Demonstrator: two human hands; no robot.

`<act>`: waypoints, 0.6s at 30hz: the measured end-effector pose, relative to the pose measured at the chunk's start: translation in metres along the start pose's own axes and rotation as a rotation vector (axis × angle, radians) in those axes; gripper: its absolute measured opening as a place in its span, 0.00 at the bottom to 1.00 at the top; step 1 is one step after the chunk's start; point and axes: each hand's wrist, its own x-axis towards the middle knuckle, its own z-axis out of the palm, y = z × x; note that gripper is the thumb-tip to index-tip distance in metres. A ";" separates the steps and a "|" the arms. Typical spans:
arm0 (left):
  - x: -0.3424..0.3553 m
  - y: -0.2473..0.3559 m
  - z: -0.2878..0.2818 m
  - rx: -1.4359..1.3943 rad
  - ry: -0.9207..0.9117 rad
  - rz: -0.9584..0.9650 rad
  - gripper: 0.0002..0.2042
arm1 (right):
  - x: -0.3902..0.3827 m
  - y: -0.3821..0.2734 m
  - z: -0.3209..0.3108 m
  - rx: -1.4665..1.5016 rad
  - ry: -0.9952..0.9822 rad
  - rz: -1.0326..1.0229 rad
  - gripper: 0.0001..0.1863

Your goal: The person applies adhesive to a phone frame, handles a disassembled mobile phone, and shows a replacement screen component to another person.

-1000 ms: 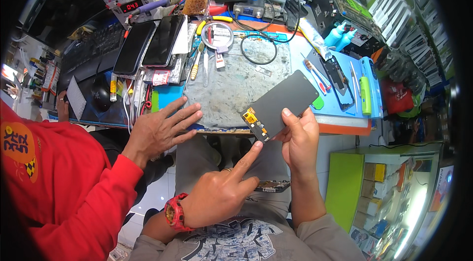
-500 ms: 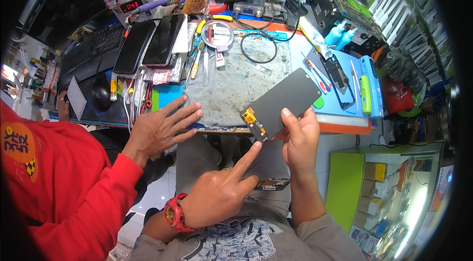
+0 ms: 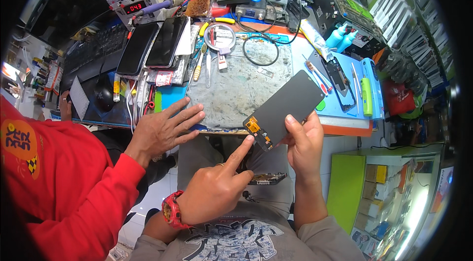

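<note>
My right hand (image 3: 304, 140) grips a dark phone screen (image 3: 288, 103) by its near edge, thumb on top. The screen's back faces up and tilts over the bench edge. An orange flex cable with small parts (image 3: 256, 130) sits at its lower left end. My left hand (image 3: 214, 192), red watch on the wrist, stretches its index finger to the screen's corner by the flex; whether it touches I cannot tell. Its other fingers curl around an opened phone body (image 3: 268, 179), seen nearly edge-on above my lap and partly hidden by the hand.
A co-worker's hand (image 3: 167, 125) in a red sleeve rests spread on the bench edge at left. A grey work mat (image 3: 221, 103) lies ahead. Two phones (image 3: 138, 47), a tweezer (image 3: 208, 69), a cable loop and a phone frame (image 3: 341, 81) surround it.
My left hand has shifted slightly up and left, its fingertip moving along the flex end, with the phone body moving along. The screen has turned a little in my right hand.
</note>
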 end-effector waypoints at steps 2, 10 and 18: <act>0.000 0.000 0.000 -0.006 0.015 -0.004 0.10 | -0.001 -0.001 -0.001 0.001 0.005 -0.010 0.15; -0.002 -0.001 0.003 -0.006 0.023 -0.008 0.10 | -0.003 -0.001 -0.006 -0.041 -0.023 -0.019 0.16; -0.003 -0.002 0.003 0.000 0.039 -0.001 0.09 | -0.004 -0.001 -0.006 -0.045 -0.023 -0.021 0.15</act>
